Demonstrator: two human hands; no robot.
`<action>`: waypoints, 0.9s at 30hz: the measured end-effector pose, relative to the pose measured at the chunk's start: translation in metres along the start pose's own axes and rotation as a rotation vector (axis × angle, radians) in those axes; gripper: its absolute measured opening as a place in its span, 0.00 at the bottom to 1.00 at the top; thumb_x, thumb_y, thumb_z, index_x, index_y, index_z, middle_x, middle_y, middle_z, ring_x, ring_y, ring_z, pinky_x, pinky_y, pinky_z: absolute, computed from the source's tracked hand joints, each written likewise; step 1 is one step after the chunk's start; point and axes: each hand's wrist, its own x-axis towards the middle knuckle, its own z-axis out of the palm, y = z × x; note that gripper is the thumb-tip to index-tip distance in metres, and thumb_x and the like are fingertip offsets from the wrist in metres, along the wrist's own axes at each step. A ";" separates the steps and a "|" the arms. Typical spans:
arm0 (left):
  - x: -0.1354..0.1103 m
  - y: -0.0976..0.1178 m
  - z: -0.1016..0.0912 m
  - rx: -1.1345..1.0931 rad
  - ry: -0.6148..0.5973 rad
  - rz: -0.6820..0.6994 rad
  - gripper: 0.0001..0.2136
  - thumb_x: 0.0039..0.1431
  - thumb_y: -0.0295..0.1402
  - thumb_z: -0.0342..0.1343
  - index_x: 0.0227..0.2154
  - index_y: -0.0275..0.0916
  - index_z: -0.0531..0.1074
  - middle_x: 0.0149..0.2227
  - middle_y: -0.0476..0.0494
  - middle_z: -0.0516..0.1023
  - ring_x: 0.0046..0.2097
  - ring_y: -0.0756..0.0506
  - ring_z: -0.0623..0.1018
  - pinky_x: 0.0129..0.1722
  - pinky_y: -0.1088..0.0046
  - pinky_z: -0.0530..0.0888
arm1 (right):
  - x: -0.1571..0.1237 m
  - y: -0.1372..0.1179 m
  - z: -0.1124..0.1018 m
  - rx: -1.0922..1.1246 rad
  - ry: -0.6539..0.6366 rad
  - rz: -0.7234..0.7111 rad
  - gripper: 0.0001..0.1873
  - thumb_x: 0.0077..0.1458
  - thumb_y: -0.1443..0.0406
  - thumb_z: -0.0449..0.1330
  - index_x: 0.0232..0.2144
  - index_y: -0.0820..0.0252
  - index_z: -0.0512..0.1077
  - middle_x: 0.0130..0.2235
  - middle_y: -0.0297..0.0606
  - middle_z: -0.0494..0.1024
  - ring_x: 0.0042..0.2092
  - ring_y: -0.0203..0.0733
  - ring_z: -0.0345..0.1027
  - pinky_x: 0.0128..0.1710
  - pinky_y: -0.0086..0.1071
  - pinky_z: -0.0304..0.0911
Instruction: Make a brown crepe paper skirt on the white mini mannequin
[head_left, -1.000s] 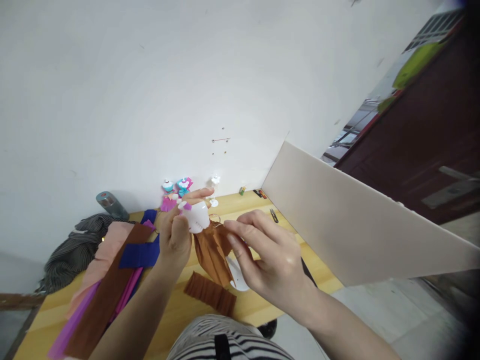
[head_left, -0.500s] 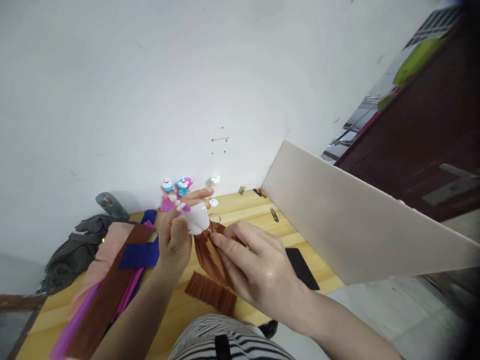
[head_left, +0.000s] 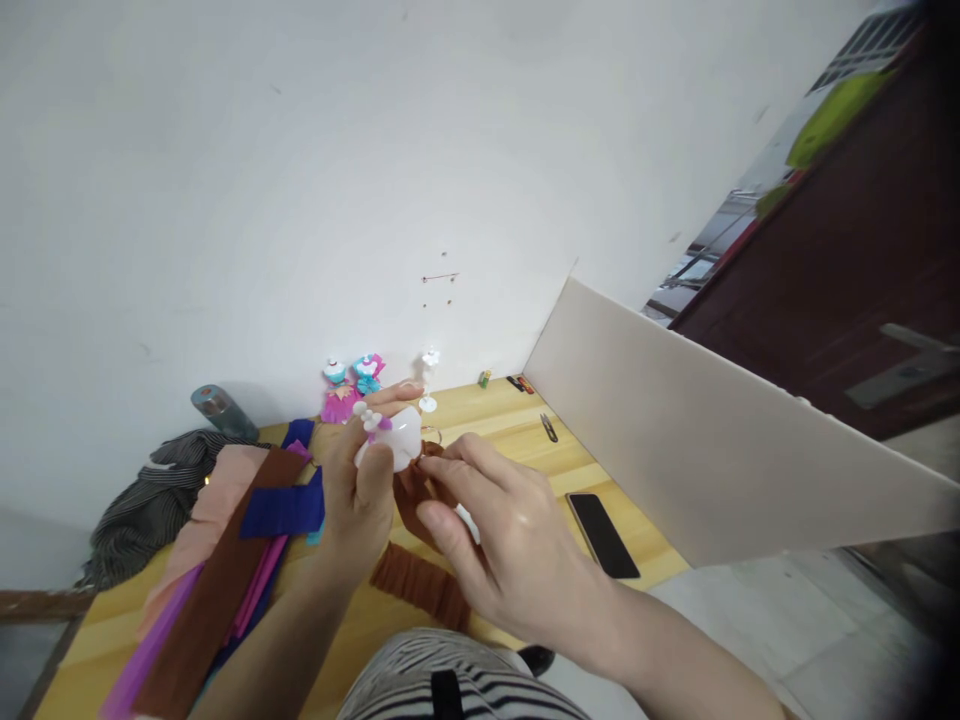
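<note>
Where the white form (head_left: 405, 440) meets the brown cloth (head_left: 411, 500) hanging below it, both above the wooden table (head_left: 517, 425), the right hand (head_left: 510, 530) has its index fingertip against the join. Its thumb stands apart from that finger, lower down (whether anything is pinched between the other fingers, I cannot tell). The left hand (head_left: 361, 480) grasps the form from its other side, thumb across the front; small white knobs (head_left: 367, 416) and a purple scrap (head_left: 385, 424) show at the form's upper end.

Under the hands lies a pleated brown strip (head_left: 424, 585) on the tabletop. To the right of the right hand rests a dark-screened phone (head_left: 604, 535), and farther back a pair of snips (head_left: 549, 428) near the pale panel (head_left: 720, 440). By the wall stand a slim white stand (head_left: 428, 385) and little figures in blue and pink (head_left: 366, 373). At left, a blue strip (head_left: 281, 510) crosses a long brown strip (head_left: 217, 570), with striped fabric (head_left: 157, 500) and a tumbler (head_left: 223, 411) beyond.
</note>
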 end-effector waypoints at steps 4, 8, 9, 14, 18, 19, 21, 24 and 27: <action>0.000 -0.001 0.000 0.064 -0.017 0.005 0.17 0.62 0.43 0.46 0.41 0.39 0.75 0.49 0.38 0.75 0.52 0.40 0.73 0.53 0.61 0.68 | 0.002 -0.001 0.010 -0.035 0.008 0.073 0.15 0.58 0.58 0.54 0.36 0.66 0.72 0.32 0.43 0.71 0.29 0.40 0.64 0.26 0.34 0.63; -0.001 -0.005 0.002 0.090 0.022 -0.024 0.18 0.62 0.44 0.46 0.41 0.38 0.74 0.45 0.39 0.77 0.48 0.41 0.74 0.48 0.65 0.70 | 0.000 0.003 0.026 -0.103 0.124 0.096 0.09 0.58 0.68 0.52 0.34 0.65 0.73 0.30 0.41 0.71 0.29 0.39 0.64 0.26 0.32 0.62; -0.001 -0.005 0.002 0.098 0.028 -0.028 0.18 0.61 0.44 0.46 0.41 0.37 0.74 0.44 0.39 0.77 0.47 0.42 0.75 0.47 0.66 0.70 | -0.001 0.004 0.029 -0.116 0.145 0.097 0.10 0.59 0.69 0.51 0.34 0.65 0.73 0.29 0.41 0.71 0.28 0.38 0.64 0.26 0.31 0.61; -0.002 -0.010 0.003 0.156 0.028 -0.033 0.16 0.61 0.42 0.46 0.41 0.38 0.74 0.42 0.41 0.78 0.45 0.43 0.75 0.45 0.68 0.70 | -0.002 0.008 0.038 -0.156 0.200 0.088 0.12 0.58 0.73 0.50 0.31 0.64 0.74 0.27 0.40 0.70 0.27 0.37 0.63 0.25 0.29 0.59; -0.004 -0.012 0.002 0.200 0.002 -0.053 0.14 0.61 0.35 0.44 0.41 0.38 0.73 0.42 0.42 0.78 0.43 0.44 0.75 0.46 0.69 0.70 | 0.001 0.012 0.038 -0.083 0.188 0.127 0.12 0.59 0.72 0.50 0.29 0.63 0.73 0.27 0.38 0.69 0.26 0.35 0.62 0.26 0.28 0.59; -0.004 -0.012 0.002 0.198 -0.006 -0.047 0.14 0.60 0.34 0.44 0.41 0.38 0.73 0.43 0.42 0.78 0.44 0.44 0.75 0.46 0.69 0.70 | 0.002 0.013 0.037 -0.039 0.170 0.144 0.12 0.59 0.71 0.50 0.29 0.63 0.72 0.27 0.38 0.68 0.27 0.35 0.62 0.26 0.28 0.59; -0.004 -0.012 0.001 0.188 -0.029 -0.024 0.14 0.59 0.32 0.44 0.41 0.38 0.73 0.44 0.41 0.77 0.45 0.44 0.75 0.46 0.68 0.70 | 0.003 0.017 0.034 0.051 0.130 0.168 0.11 0.58 0.71 0.50 0.28 0.62 0.70 0.28 0.37 0.68 0.28 0.36 0.62 0.27 0.28 0.60; -0.003 -0.012 0.000 0.166 -0.059 0.000 0.14 0.58 0.31 0.43 0.41 0.38 0.72 0.44 0.41 0.77 0.46 0.43 0.75 0.47 0.67 0.70 | 0.005 0.022 0.032 0.137 0.097 0.171 0.09 0.57 0.71 0.50 0.27 0.61 0.67 0.29 0.36 0.68 0.30 0.36 0.62 0.29 0.29 0.60; -0.003 -0.013 -0.001 0.157 -0.058 -0.003 0.14 0.57 0.31 0.44 0.39 0.37 0.73 0.44 0.40 0.77 0.46 0.43 0.75 0.48 0.66 0.69 | 0.004 0.022 0.032 0.152 0.095 0.162 0.08 0.56 0.71 0.50 0.26 0.61 0.66 0.28 0.35 0.67 0.29 0.36 0.61 0.28 0.29 0.59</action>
